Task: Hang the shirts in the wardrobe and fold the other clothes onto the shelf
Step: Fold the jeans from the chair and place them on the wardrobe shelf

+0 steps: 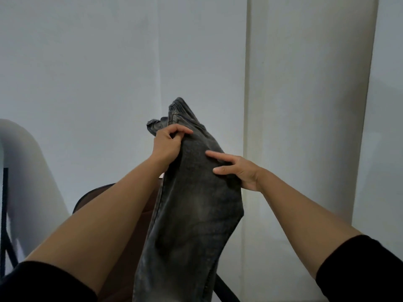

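Note:
A pair of dark grey washed jeans point(192, 214) hangs lengthwise in front of me, waistband up, reaching down past the bottom edge of the view. My left hand point(168, 142) is closed on the fabric just below the waistband, at its left side. My right hand point(237, 171) rests against the right side of the jeans a little lower, index finger stretched out across the cloth and thumb below it; whether it grips the fabric is hard to tell. No wardrobe, shelf or shirt is in view.
A brown chair with a dark frame point(91, 197) stands behind and below my left forearm. A plain white wall point(98, 73) fills the background, with a white pillar point(305, 105) at the right. A dark metal stand point(5, 214) shows at the far left edge.

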Demonstrator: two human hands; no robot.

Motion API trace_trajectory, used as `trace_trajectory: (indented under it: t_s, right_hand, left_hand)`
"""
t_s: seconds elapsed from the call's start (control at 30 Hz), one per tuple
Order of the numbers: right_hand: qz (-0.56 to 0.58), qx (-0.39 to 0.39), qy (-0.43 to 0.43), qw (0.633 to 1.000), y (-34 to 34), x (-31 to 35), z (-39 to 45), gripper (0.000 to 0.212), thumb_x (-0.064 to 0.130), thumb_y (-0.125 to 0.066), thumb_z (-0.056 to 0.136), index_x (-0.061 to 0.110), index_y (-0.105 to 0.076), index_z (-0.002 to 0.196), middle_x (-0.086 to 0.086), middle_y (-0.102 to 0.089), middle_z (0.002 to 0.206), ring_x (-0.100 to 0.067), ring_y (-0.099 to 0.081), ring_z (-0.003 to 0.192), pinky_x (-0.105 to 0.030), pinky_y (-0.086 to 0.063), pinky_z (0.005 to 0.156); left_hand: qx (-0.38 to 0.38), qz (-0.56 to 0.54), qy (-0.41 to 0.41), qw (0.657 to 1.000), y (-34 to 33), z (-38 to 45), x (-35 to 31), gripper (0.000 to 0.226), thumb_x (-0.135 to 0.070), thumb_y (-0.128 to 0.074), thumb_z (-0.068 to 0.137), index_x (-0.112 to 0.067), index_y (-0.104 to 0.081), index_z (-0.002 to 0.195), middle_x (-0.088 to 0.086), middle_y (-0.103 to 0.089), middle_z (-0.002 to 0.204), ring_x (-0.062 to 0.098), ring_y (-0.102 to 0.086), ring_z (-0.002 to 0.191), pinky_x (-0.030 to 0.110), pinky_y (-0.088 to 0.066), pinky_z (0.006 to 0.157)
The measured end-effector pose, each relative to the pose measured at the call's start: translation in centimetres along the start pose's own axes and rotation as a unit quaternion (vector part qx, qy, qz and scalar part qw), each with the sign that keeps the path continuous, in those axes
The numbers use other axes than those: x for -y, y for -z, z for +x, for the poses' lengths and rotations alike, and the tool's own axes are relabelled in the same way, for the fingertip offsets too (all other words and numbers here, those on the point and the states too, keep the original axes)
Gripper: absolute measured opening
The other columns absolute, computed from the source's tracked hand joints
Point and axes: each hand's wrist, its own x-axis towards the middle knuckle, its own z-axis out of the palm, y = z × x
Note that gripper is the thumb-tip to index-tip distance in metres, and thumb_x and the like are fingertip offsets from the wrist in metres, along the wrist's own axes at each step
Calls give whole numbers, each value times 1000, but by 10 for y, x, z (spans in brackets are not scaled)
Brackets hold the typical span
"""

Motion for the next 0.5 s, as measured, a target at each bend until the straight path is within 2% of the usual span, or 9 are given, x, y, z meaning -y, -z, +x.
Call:
trace_trajectory:
  t_s: [0.07, 0.13, 0.2, 0.27, 0.33, 0.4, 0.5]
  right_hand:
    - [-29, -43, 23, 998, -6, 4, 3, 31, -1, -61, 84, 24, -71, 100, 4, -64, 106, -16, -61, 99, -21, -52, 78]
    - [-22, -93, 58, 994, -10, 8, 8, 29, -3, -61, 85, 24, -74, 86, -1, -67, 99, -21, -61, 98, -28, -52, 85]
    - [-21, -133, 86, 987, -14, 12, 12, 30, -1, -60, 87, 25, -73, 80, -1, -67, 99, -23, -61, 98, -32, -51, 88]
    - [-32, -152, 105, 982, -19, 15, 18, 27, 0, -58, 89, 23, -71, 82, 1, -66, 96, -19, -60, 93, -27, -52, 80]
    - [-63, -169, 117, 977, -24, 13, 22, 22, 1, -58, 89, 21, -68, 84, 4, -64, 92, -12, -59, 87, -19, -50, 75]
    - [-104, -184, 122, 970, -24, 8, 24, 17, 4, -59, 90, 19, -66, 86, 4, -62, 90, -10, -57, 83, -17, -49, 73]
    - [-166, -178, 90, 966, -15, 3, 24, 12, 8, -57, 92, 18, -63, 88, 3, -60, 88, -10, -54, 78, -18, -47, 69]
  left_hand:
    - [28, 5, 19, 999, 8, 3, 1, 23, -13, -53, 94, -23, -63, 111, -5, -62, 112, 9, -57, 106, 24, -44, 95]
    - [44, -13, 85, 995, 21, 1, 6, 56, -36, -58, 91, -36, -31, 140, 0, -44, 137, 17, -48, 122, 34, -38, 106]
    - [57, -22, 184, 981, 29, -6, 14, 83, -60, -55, 84, -43, -3, 146, 8, -32, 149, 29, -41, 130, 44, -33, 109]
    - [96, 5, 239, 966, 29, -18, 26, 95, -71, -52, 78, -41, 7, 147, 11, -27, 152, 33, -36, 134, 44, -29, 110]
    - [135, 27, 253, 957, 28, -29, 37, 101, -69, -58, 75, -40, 5, 148, 7, -25, 154, 30, -34, 136, 42, -30, 111]
    - [151, 44, 251, 955, 30, -35, 45, 96, -57, -66, 76, -39, -4, 149, 4, -22, 155, 29, -32, 136, 43, -34, 110]
    - [116, -11, 242, 963, 32, -38, 46, 79, -33, -73, 79, -38, -26, 144, 9, -33, 147, 28, -42, 127, 41, -43, 103]
